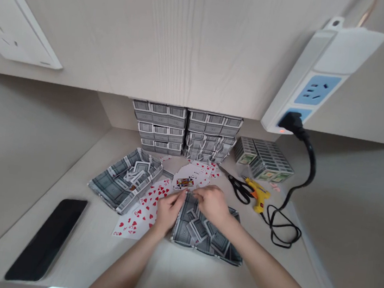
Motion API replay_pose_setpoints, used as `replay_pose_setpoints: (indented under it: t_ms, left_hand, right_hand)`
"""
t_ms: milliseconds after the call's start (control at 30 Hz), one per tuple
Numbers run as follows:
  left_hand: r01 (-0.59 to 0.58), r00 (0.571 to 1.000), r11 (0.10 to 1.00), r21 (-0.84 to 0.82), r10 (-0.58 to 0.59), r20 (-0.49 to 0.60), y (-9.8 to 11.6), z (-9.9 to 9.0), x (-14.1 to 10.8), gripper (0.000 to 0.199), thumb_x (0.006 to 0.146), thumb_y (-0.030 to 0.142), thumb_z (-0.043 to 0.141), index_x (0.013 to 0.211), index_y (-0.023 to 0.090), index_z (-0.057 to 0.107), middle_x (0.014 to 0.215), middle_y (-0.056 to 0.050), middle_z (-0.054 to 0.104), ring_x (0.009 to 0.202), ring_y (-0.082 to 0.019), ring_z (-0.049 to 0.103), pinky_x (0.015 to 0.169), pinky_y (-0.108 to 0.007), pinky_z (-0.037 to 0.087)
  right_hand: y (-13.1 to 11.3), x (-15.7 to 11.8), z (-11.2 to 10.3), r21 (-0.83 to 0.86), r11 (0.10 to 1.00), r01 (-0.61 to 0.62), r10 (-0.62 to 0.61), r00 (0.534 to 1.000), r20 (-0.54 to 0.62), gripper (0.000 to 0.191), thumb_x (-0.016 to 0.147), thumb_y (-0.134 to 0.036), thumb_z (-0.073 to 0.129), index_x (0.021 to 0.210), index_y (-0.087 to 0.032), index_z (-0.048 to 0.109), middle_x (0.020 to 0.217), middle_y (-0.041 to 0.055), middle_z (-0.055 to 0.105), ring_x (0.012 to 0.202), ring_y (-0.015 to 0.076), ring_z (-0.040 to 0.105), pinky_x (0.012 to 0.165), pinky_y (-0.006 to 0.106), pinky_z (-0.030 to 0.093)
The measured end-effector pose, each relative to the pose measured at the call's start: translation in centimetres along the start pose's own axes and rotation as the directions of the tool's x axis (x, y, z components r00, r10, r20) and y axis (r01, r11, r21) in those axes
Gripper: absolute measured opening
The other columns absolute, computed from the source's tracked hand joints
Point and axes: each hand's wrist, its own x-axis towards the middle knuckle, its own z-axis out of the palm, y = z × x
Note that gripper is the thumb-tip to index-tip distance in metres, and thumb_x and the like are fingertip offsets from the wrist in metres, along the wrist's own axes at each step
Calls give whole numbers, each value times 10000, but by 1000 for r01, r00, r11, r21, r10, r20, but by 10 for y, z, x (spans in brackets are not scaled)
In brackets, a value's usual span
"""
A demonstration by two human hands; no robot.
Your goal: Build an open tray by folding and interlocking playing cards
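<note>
A shallow tray made of grey-backed playing cards (pixel 181 234) sits in front of me, with loose cards (pixel 197 230) inside it. My left hand (pixel 169 210) pinches its far left corner between thumb and fingers. At the same corner, my right hand (pixel 215 206) reaches over the tray with fingers curled onto the far rim; its fingertips are partly hidden. Beside my left hand, red-suit playing cards (pixel 147 206) lie face up in overlapping rows. Further left stands a second card tray (pixel 111 188), tilted in view, holding a few loose cards.
Stacked card trays (pixel 161 120) stand against the back wall, with boxed card decks (pixel 270 160) to their right. Black scissors (pixel 240 190) and a yellow glue gun (pixel 259 194) with its cord lie right. A phone (pixel 48 238) lies front left. A power strip (pixel 320 80) hangs above.
</note>
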Motion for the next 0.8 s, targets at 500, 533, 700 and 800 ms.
replay_pose_setpoints:
  t_ms: [500,533,700,800]
  left_hand:
    - [50,986,997,-59,-40,161,-4,7,1,361,844,369,355,879,138,630,889,-56,654,772,-159,575,719,-278,439]
    - [41,988,999,-31,-36,151,-5,7,1,365,844,370,351,860,137,631,869,-55,655,757,-159,573,707,-275,437]
    - [-6,985,999,36,-1,172,-4,5,4,344,840,344,355,894,152,636,912,-62,655,839,-174,578,780,-291,425]
    - [-15,982,1000,15,12,188,-1,2,6,319,827,336,387,943,161,627,982,-64,644,916,-182,570,842,-308,411]
  right_hand:
    - [-5,-3,4,-30,1000,0,1,999,44,269,859,-274,379,856,-209,639,813,64,688,760,179,627,673,247,400]
    - [-6,-3,4,-40,999,1,1,999,53,268,857,-272,380,846,-206,640,806,68,687,754,182,627,667,248,401]
    - [-11,-5,1,-105,993,53,-42,994,99,244,832,-183,398,900,-201,632,816,78,680,754,195,618,654,260,405]
    - [-7,-5,-7,-24,995,92,-89,991,97,219,831,-217,433,933,-227,627,870,48,673,823,178,601,717,257,404]
